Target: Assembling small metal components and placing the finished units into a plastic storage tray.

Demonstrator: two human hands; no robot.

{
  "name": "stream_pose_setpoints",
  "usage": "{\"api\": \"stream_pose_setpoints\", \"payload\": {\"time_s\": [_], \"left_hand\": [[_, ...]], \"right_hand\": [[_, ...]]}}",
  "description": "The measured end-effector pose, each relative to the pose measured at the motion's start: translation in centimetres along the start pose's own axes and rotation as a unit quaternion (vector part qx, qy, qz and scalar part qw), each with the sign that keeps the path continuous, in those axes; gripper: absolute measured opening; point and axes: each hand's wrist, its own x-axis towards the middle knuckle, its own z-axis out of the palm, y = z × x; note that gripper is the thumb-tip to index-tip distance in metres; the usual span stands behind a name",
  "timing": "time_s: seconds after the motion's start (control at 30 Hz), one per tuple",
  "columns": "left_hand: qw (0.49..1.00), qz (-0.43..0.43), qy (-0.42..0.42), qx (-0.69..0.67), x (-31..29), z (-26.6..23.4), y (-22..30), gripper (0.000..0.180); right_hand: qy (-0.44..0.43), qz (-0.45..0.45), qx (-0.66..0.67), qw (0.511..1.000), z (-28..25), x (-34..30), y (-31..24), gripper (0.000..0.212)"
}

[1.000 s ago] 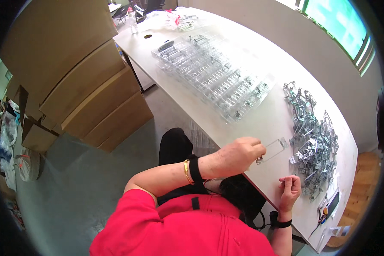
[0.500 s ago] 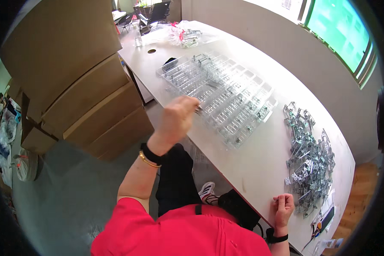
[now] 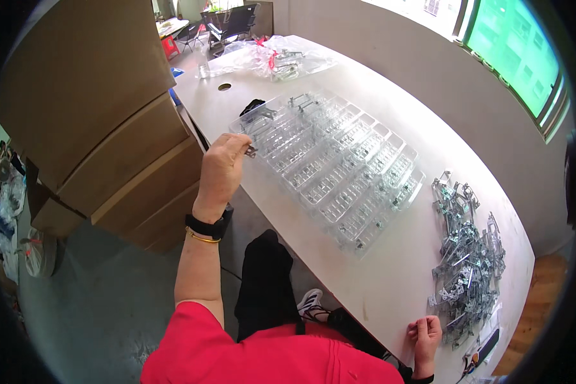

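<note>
My left hand (image 3: 221, 168) is raised by the near left corner of a clear plastic tray (image 3: 313, 192) with long slots. Pinched at its fingertips is a small metal bracket (image 3: 251, 152), dark and partly hidden by the fingers. Metal brackets lie in some slots, mostly along the tray's far left and right sides. My right hand (image 3: 427, 336) rests near the table's front edge, fingers curled together; what they hold, if anything, is hidden. Just beyond it spreads a tangled pile of metal brackets (image 3: 467, 262).
Tall cardboard boxes (image 3: 128, 173) stand left of the white table (image 3: 384, 281). A clear plastic bag (image 3: 262, 61) with metal parts lies at the far end. A black-handled tool (image 3: 486, 345) sits at the right edge, by the pile. A black object (image 3: 253, 106) lies under the tray corner.
My left hand has moved left and away from the tray's middle toward its far left corner, bracket in its fingers. The view has shifted slightly; my right hand stays near the pile.
</note>
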Motion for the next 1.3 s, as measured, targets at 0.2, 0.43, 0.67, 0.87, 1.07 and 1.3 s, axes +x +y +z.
{"api": "stream_pose_setpoints", "payload": {"time_s": [0.2,0.43,0.67,0.87,1.07,1.3], "left_hand": [[0.997,0.02,-0.076,0.007,1.8,2.5,-1.0,0.01],[0.986,0.052,-0.157,0.033,2.9,4.1,-2.7,0.012],[0.984,0.053,-0.167,0.028,3.2,5.0,-3.7,0.015],[0.978,0.055,-0.197,0.029,3.1,5.5,-4.3,0.01],[0.977,0.067,-0.198,0.047,2.9,5.9,-4.8,0.008],[0.981,0.062,-0.173,0.064,2.6,6.0,-4.5,0.018]], "right_hand": [[0.015,0.006,-0.019,1.0,-0.1,0.0,0.2,0.017],[0.036,0.019,-0.004,0.999,0.1,-0.1,0.1,0.019],[0.05,0.021,-0.028,0.998,0.2,-0.1,0.0,0.02],[0.056,0.025,-0.024,0.998,0.5,0.0,-0.4,0.02],[0.056,0.023,-0.037,0.998,0.5,0.1,-0.4,0.021],[0.062,0.022,-0.031,0.997,0.6,-0.1,-0.3,0.02]]}}
